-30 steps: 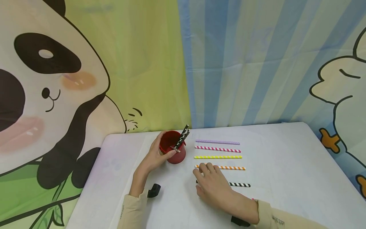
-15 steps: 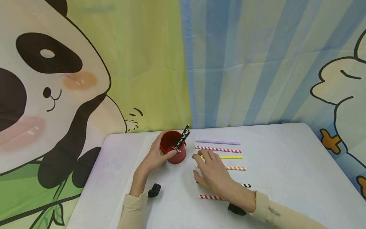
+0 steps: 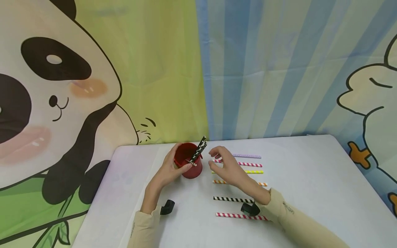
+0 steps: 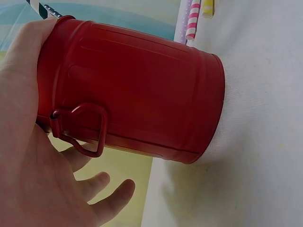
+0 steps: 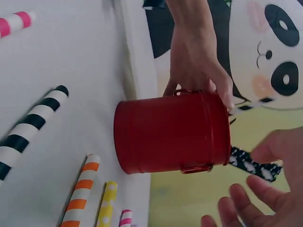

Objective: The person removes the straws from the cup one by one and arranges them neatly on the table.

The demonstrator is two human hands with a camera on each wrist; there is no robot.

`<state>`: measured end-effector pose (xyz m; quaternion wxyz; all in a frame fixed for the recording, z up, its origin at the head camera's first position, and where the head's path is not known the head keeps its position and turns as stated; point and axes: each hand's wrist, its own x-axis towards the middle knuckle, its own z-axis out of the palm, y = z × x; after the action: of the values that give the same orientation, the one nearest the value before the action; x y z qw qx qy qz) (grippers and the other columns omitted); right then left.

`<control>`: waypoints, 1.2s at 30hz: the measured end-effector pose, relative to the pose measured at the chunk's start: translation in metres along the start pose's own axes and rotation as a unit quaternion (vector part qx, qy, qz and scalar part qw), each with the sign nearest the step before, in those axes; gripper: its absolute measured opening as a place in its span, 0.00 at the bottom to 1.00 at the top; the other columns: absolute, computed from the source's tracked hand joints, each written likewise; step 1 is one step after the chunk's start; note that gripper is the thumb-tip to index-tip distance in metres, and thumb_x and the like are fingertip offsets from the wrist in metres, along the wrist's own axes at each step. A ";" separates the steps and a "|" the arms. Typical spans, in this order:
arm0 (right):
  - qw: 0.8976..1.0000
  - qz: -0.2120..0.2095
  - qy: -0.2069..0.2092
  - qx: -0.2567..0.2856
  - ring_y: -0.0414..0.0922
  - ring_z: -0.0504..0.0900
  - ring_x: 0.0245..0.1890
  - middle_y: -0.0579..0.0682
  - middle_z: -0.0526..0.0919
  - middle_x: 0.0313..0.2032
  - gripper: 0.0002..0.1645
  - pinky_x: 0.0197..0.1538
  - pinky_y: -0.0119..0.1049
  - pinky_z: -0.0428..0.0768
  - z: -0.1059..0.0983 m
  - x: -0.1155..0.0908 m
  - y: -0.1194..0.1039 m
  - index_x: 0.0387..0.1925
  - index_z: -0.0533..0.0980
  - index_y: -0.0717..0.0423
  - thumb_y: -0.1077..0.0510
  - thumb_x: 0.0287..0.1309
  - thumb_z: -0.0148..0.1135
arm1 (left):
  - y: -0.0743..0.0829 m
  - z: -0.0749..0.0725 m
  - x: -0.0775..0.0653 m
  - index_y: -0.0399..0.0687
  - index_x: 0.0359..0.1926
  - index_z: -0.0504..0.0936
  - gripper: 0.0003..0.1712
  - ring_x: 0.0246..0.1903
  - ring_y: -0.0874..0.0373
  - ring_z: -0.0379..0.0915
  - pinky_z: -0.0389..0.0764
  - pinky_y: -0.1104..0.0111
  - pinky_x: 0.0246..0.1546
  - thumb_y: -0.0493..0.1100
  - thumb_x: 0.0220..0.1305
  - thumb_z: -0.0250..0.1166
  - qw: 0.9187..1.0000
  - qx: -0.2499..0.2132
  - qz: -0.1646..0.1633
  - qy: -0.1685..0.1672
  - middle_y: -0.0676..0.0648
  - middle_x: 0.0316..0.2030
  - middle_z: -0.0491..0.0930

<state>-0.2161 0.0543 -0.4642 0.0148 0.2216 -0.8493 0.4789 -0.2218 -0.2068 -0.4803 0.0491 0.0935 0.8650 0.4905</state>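
My left hand (image 3: 167, 168) holds a small red metal bucket (image 3: 193, 171) near its rim, thumb on the near side. In the left wrist view a wire side handle (image 4: 92, 130) shows on the bucket's wall, and several fingers stick out free below it. Paper straws (image 3: 198, 151), patterned black and white, lean out of the bucket's mouth. My right hand (image 3: 227, 165) hovers with bent, parted fingers and nothing between them, just right of the bucket. It overlaps the lilac straw (image 3: 248, 156), the pink-striped straw (image 3: 251, 164) and the yellow straw (image 3: 254, 172).
Below those lie an orange-striped straw (image 3: 220, 182), a black-striped straw (image 3: 232, 199) and a red-striped straw (image 3: 231, 215) on the white table (image 3: 310, 179). Black wrist-worn pieces show by both sleeves. A printed curtain (image 3: 167, 75) hangs behind the table's far edge.
My right hand has moved away from me across the row of straws, from the black-striped one up toward the lilac one beside the bucket. My left hand and the bucket have stayed put.
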 end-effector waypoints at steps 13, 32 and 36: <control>0.986 0.017 -0.030 0.163 0.52 0.81 0.56 0.55 0.80 0.54 0.14 0.52 0.40 0.81 0.004 0.057 0.026 0.55 0.77 0.56 0.59 0.71 0.57 | -0.017 0.002 0.005 0.63 0.77 0.53 0.53 0.69 0.52 0.60 0.69 0.46 0.66 0.60 0.58 0.73 1.000 -0.001 0.025 0.007 0.53 0.68 0.65; 0.978 0.012 -0.086 0.188 0.51 0.80 0.48 0.52 0.82 0.53 0.14 0.41 0.45 0.79 0.012 0.065 0.027 0.54 0.79 0.50 0.62 0.69 0.59 | -0.010 0.000 0.003 0.58 0.78 0.51 0.53 0.70 0.46 0.59 0.68 0.42 0.66 0.52 0.60 0.73 1.000 -0.014 0.025 -0.002 0.46 0.70 0.64; 0.978 0.007 -0.083 0.191 0.51 0.81 0.47 0.54 0.82 0.52 0.14 0.35 0.38 0.77 0.014 0.064 0.027 0.53 0.79 0.53 0.62 0.68 0.59 | 0.013 -0.005 -0.005 0.54 0.78 0.52 0.51 0.70 0.43 0.59 0.67 0.41 0.67 0.47 0.61 0.72 1.000 -0.018 0.022 -0.011 0.41 0.70 0.64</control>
<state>-0.2821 0.0314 -0.4780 -0.1018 0.2530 -0.7423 0.6121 -0.2167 -0.2050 -0.4665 0.0493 0.1165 0.8533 0.5058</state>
